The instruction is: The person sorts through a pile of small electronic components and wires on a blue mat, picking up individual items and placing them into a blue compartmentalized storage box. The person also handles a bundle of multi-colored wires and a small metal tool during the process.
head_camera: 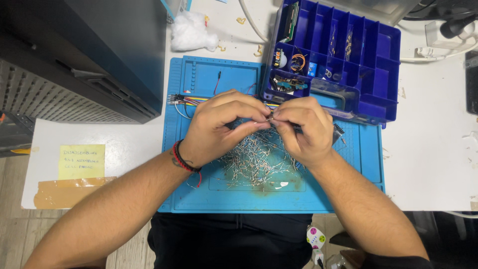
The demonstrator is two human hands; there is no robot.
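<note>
My left hand point(219, 127) and my right hand point(303, 129) meet over a blue work mat point(199, 199). Their fingertips pinch one small metal-legged component point(270, 118) between them. Under and just behind the hands lies a heap of several thin silver-legged parts point(256, 162) spread on the mat. A red and black band circles my left wrist. A bundle of coloured jumper wires point(186, 99) lies at the mat's left, beside my left hand.
A dark blue compartment box point(383, 74) with small electronic parts stands at the mat's far right corner. A black case point(89, 55) fills the far left. A yellow note point(82, 161) and brown tape lie at the left. White fluff point(191, 32) sits behind the mat.
</note>
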